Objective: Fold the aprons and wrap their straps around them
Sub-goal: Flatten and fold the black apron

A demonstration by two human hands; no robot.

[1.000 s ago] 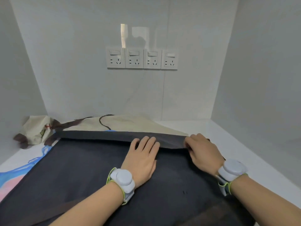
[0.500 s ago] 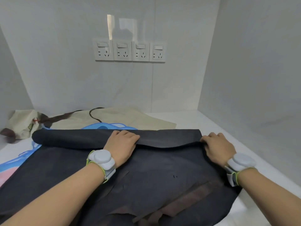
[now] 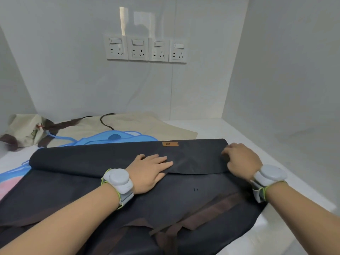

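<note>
A black apron point(image 3: 128, 196) lies spread on the white worktop point(image 3: 239, 129), its far edge folded toward the person. The left hand point(image 3: 149, 172) rests flat on that fold, fingers point(image 3: 161, 160) straight. The right hand point(image 3: 241, 161) grips the fold's right end with fingers curled. Brown straps point(image 3: 211, 210) lie nearer than both hands. Beyond the fingers lie a blue apron point(image 3: 117, 138) and a beige apron point(image 3: 143, 124).

A plain black apron point(image 3: 128, 192) with dark brown straps point(image 3: 217, 208) and a small tan label point(image 3: 170, 144) covers the white worktop point(image 3: 239, 131). Toward the worktop's far edge lie a bright blue apron point(image 3: 117, 138) with a pink patch at the left edge, and a beige apron point(image 3: 147, 124) with dark brown straps. Both wrists wear pale grey bands point(image 3: 117, 179) edged in lime green. Four white sockets point(image 3: 147, 49) sit on the grey-white wall.
</note>
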